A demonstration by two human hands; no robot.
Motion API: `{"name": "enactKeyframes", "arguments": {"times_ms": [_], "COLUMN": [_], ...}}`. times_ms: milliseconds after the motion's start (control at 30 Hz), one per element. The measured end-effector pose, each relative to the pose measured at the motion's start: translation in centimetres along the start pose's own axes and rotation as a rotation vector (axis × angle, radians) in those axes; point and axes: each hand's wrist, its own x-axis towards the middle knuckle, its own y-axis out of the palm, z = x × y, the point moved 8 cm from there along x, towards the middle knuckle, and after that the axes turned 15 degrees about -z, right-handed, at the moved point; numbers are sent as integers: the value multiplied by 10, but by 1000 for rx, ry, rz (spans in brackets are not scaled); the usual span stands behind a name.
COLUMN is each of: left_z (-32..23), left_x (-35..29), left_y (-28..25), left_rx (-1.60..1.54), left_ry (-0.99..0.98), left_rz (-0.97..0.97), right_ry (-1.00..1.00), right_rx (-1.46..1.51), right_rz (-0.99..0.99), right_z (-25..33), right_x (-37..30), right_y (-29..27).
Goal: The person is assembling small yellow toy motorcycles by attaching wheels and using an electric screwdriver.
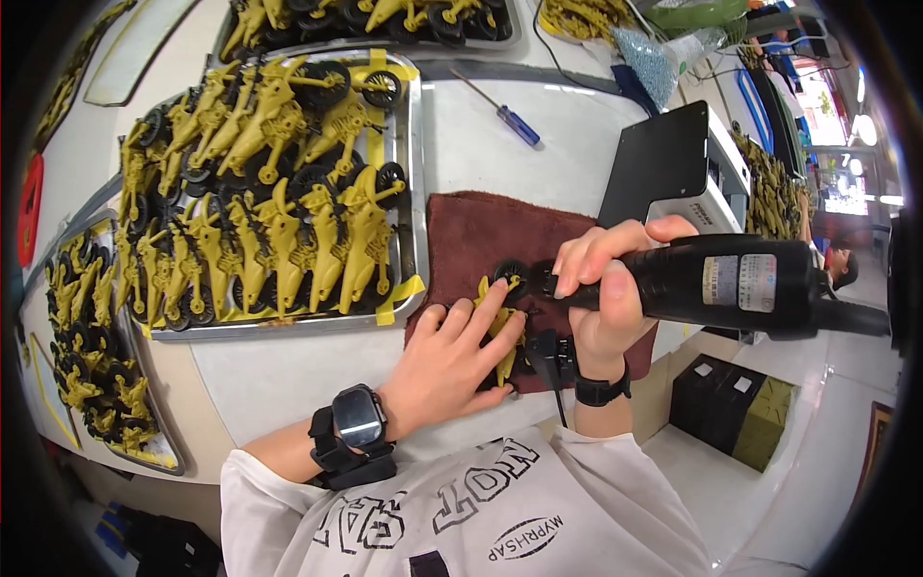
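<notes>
A yellow toy motorcycle (507, 358) with black wheels lies on a dark red cloth (471, 223) in front of me. My left hand (447, 361) is spread across it, fingertips near the wheel and thumb at the near end, holding it down against the cloth. In my right hand (615, 279) is a black electric screwdriver (716, 284), gripped around its front part and held almost level. Its tip points left at the toy, close to the wheel by my left fingertips. Where the tip meets the toy is hidden by dark parts and my fingers.
A metal tray (420, 192) full of yellow toy motorcycles stands at left, with more trays behind and beside it. A blue-handled screwdriver (517, 125) lies on the white table beyond the cloth. To the right are a black-and-white box (659, 159) and a bag of blue beads (646, 67).
</notes>
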Motion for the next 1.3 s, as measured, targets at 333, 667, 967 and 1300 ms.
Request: {"name": "enactKeyframes", "arguments": {"times_ms": [333,667,967,1300], "left_z": [-17,-4,-13,91], "left_x": [-10,-29,-69,-411], "left_y": [-11,-20,-186,-265], "left_rx": [-128,-119,23,995], "left_ry": [144,67,-96,-1162], "left_rz": [-165,-235,-668,-962], "right_ry": [-188,-576,-441,-296], "right_rx": [10,301,258,-72], "right_rz": [-68,-157,-185,-549], "right_z": [53,153,145,95], "right_x": [-33,-36,-11,-33], "right_y": [-17,27,-90,-150]}}
